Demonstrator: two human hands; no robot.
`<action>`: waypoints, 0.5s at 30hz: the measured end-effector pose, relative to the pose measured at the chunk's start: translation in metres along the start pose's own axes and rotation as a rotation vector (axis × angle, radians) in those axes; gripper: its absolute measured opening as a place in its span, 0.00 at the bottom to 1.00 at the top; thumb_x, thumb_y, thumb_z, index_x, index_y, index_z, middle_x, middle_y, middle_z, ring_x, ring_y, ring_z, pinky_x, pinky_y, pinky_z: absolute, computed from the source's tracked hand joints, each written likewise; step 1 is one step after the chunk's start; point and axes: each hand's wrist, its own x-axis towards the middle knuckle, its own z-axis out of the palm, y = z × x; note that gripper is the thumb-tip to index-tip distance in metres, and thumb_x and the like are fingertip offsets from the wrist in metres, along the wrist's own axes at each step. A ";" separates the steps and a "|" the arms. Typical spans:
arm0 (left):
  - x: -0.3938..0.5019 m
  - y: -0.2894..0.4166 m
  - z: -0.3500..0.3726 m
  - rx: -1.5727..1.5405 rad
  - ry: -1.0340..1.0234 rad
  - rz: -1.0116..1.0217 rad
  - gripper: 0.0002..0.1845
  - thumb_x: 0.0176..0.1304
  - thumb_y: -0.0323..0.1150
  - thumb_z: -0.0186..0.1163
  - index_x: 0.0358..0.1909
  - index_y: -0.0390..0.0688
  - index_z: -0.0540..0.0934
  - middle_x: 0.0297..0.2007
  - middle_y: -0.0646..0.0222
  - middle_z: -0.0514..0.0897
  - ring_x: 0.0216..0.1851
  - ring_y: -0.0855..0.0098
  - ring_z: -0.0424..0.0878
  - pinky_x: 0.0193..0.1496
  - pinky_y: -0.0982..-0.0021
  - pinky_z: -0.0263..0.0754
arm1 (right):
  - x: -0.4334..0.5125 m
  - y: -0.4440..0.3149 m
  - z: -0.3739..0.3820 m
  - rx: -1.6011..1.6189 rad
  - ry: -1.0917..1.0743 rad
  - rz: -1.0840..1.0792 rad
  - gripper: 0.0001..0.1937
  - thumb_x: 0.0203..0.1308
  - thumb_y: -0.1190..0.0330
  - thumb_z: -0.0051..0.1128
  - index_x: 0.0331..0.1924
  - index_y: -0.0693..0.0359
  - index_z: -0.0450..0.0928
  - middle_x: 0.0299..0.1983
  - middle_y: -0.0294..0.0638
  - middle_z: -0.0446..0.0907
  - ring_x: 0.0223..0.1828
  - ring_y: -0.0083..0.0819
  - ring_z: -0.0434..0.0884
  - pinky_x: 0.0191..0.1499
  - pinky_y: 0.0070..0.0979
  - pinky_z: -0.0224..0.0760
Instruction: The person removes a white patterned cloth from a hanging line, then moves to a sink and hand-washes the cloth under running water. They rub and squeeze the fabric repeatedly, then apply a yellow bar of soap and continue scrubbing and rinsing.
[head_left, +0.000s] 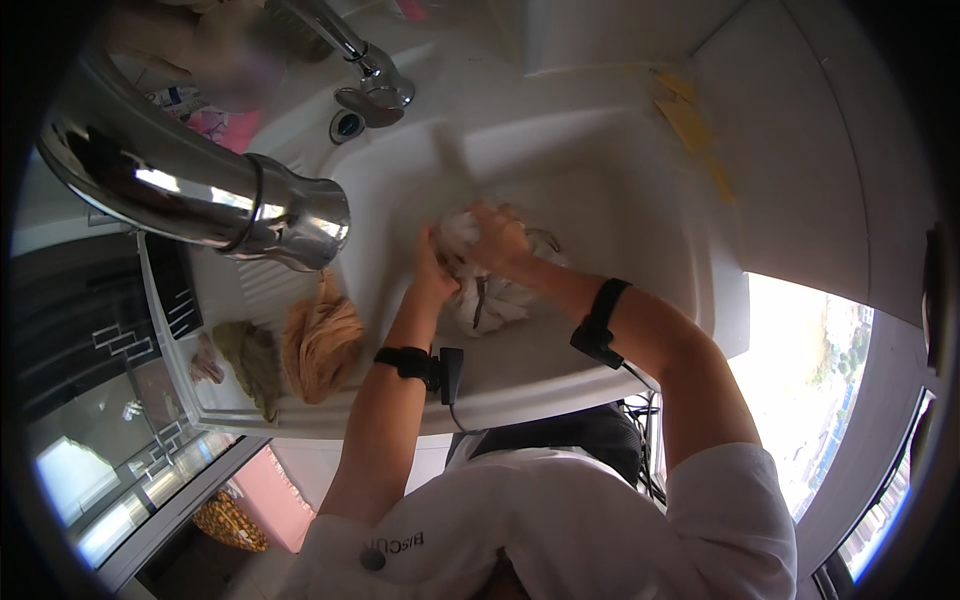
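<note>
A white cloth (491, 304) with dark trim or cords lies bunched in the basin of a white laundry sink (592, 172). My left hand (435, 266) holds its left side, the thumb and fingers partly hidden by the fabric. From above and to the right, my right hand (498, 236) grips the top of the bundle, its fingers curled over it. The two hands are close together. Whether water stands in the basin, I cannot tell.
A large chrome faucet spout (292, 217) juts in at the left, near the camera. Behind the basin stands a smaller chrome tap (375, 97). A tan cloth (322, 345), an olive cloth (251, 364) and a small mauve cloth (205, 360) lie on the ribbed left ledge.
</note>
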 end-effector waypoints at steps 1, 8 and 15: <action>0.002 0.000 -0.002 -0.115 -0.335 -0.014 0.27 0.63 0.56 0.45 0.53 0.44 0.66 0.53 0.61 0.68 0.57 0.62 0.64 0.59 0.59 0.61 | -0.023 -0.016 -0.003 0.107 -0.011 -0.147 0.32 0.42 0.56 0.64 0.55 0.51 0.68 0.59 0.55 0.58 0.59 0.54 0.62 0.52 0.48 0.66; -0.018 0.002 -0.026 -0.274 -0.811 0.147 0.28 0.67 0.55 0.41 0.60 0.47 0.63 0.59 0.60 0.65 0.62 0.63 0.61 0.60 0.57 0.61 | -0.098 -0.087 -0.027 -0.163 0.391 -0.675 0.28 0.35 0.63 0.68 0.47 0.46 0.72 0.53 0.50 0.61 0.56 0.54 0.62 0.48 0.54 0.59; -0.040 -0.003 -0.009 -0.286 -0.715 0.166 0.27 0.67 0.54 0.41 0.58 0.45 0.65 0.55 0.61 0.69 0.59 0.64 0.66 0.57 0.57 0.65 | -0.082 -0.073 -0.021 -0.140 0.472 -0.856 0.21 0.31 0.63 0.66 0.38 0.49 0.75 0.46 0.44 0.69 0.48 0.48 0.68 0.43 0.47 0.63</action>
